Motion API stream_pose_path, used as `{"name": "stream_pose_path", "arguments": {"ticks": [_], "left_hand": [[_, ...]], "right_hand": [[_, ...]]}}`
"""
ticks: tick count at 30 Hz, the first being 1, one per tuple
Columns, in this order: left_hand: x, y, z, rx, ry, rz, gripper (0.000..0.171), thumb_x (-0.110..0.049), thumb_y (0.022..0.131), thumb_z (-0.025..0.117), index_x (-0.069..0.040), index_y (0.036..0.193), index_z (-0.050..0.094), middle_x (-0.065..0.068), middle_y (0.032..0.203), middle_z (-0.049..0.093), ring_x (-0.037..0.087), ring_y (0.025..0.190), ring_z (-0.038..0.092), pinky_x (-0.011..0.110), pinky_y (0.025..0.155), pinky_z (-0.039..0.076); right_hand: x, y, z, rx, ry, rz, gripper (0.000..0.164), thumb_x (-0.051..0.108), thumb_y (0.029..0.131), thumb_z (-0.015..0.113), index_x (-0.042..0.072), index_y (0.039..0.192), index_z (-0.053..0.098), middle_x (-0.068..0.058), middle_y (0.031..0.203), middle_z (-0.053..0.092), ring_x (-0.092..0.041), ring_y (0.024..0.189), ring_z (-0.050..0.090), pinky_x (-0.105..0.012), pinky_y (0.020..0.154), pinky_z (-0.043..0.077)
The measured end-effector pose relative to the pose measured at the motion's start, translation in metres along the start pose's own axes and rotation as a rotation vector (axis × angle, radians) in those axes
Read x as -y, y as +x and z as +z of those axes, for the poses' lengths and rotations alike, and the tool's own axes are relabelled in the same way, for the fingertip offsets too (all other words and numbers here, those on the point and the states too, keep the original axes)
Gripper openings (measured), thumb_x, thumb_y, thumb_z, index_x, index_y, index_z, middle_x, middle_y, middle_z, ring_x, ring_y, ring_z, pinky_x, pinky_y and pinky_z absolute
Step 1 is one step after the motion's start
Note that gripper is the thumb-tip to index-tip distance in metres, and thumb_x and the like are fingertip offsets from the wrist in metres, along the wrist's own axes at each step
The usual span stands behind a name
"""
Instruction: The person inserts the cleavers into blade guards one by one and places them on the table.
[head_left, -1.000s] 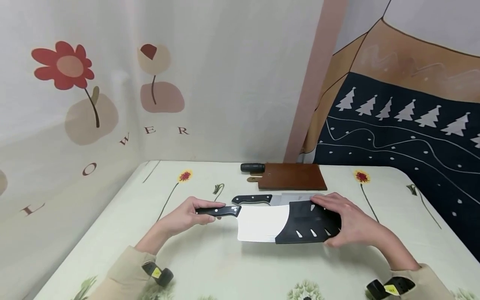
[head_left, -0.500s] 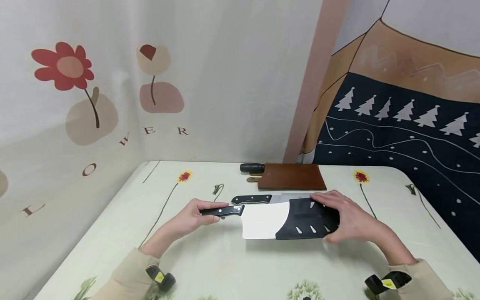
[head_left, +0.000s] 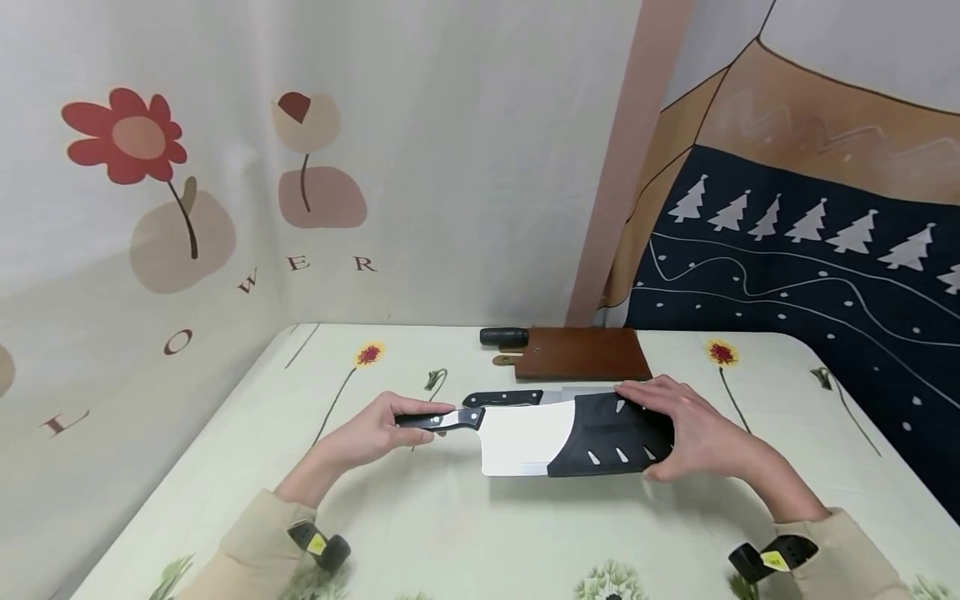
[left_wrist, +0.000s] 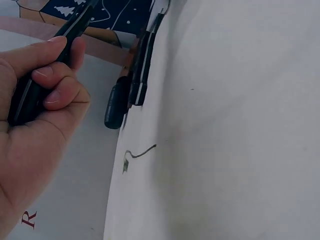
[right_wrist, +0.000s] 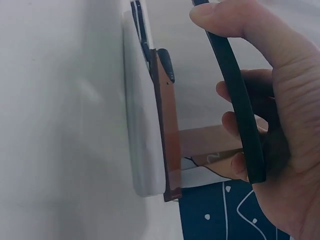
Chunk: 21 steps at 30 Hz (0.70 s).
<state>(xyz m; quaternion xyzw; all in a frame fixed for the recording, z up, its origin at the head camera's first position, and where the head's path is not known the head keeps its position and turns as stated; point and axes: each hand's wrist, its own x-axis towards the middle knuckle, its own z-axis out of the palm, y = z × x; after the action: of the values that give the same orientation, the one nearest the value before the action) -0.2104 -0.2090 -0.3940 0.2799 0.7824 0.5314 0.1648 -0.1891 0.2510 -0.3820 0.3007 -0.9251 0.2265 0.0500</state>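
My left hand (head_left: 372,431) grips the black riveted handle (head_left: 422,421) of a cleaver, whose broad bright blade (head_left: 521,442) points right. A black slotted sheath (head_left: 611,437) covers the blade's far part. At that end, my right hand (head_left: 693,425) holds the sheath between thumb and fingers, across its top and bottom edges. The cleaver is held over the table, casting a shadow below. In the left wrist view, fingers curl round the handle (left_wrist: 30,102). The right wrist view shows the sheath (right_wrist: 240,105) edge-on in the hand's grasp.
Just behind the cleaver lies another black-handled knife (head_left: 504,398) with a pale, translucent cover (right_wrist: 142,115) on its blade. Further back is a brown sheath (head_left: 585,353) with a black handle (head_left: 504,337) at its left. A flowered cloth covers the table (head_left: 420,517); printed curtains (head_left: 465,167) hang behind.
The cleaver and sheath have risen slightly, and the sheath has shifted a little left with my right hand. Both hands keep their grip, and the sheath covers about the same part of the blade.
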Motion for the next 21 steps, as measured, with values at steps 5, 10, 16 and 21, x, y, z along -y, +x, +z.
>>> {"name": "stream_pose_path", "arguments": {"ticks": [5, 10, 16, 21], "left_hand": [[-0.003, 0.002, -0.005, 0.047, 0.001, 0.025, 0.044, 0.002, 0.093, 0.069, 0.009, 0.136, 0.061, 0.025, 0.122, 0.068, 0.011, 0.088, 0.058, 0.022, 0.074, 0.044], [-0.006, 0.005, -0.01, 0.084, -0.023, 0.036, 0.046, 0.004, 0.092, 0.069, 0.011, 0.137, 0.059, 0.028, 0.12, 0.068, 0.011, 0.089, 0.06, 0.024, 0.075, 0.045], [-0.008, 0.008, -0.013, 0.106, -0.014, 0.034, 0.045, 0.004, 0.092, 0.069, 0.01, 0.136, 0.06, 0.028, 0.12, 0.068, 0.015, 0.088, 0.061, 0.024, 0.074, 0.045], [-0.009, 0.009, -0.01, 0.11, -0.031, 0.037, 0.045, 0.005, 0.091, 0.069, 0.012, 0.134, 0.06, 0.026, 0.119, 0.069, 0.013, 0.086, 0.059, 0.023, 0.072, 0.042]], "right_hand": [[0.003, 0.002, -0.005, 0.03, -0.003, 0.02, 0.099, 0.036, 0.057, 0.096, 0.013, 0.145, 0.058, -0.007, 0.139, 0.061, -0.029, 0.119, 0.05, -0.058, 0.092, 0.045], [0.005, 0.003, -0.011, 0.033, -0.007, 0.013, 0.099, 0.035, 0.056, 0.096, 0.012, 0.144, 0.059, -0.01, 0.14, 0.061, -0.03, 0.118, 0.05, -0.056, 0.091, 0.045], [0.006, 0.007, -0.011, 0.057, 0.007, -0.036, 0.098, 0.036, 0.056, 0.095, 0.012, 0.144, 0.059, -0.007, 0.14, 0.06, -0.027, 0.12, 0.049, -0.054, 0.092, 0.043], [0.007, 0.009, -0.007, 0.065, 0.013, -0.093, 0.097, 0.035, 0.055, 0.094, 0.012, 0.143, 0.06, -0.002, 0.14, 0.061, -0.021, 0.12, 0.049, -0.054, 0.092, 0.043]]}}
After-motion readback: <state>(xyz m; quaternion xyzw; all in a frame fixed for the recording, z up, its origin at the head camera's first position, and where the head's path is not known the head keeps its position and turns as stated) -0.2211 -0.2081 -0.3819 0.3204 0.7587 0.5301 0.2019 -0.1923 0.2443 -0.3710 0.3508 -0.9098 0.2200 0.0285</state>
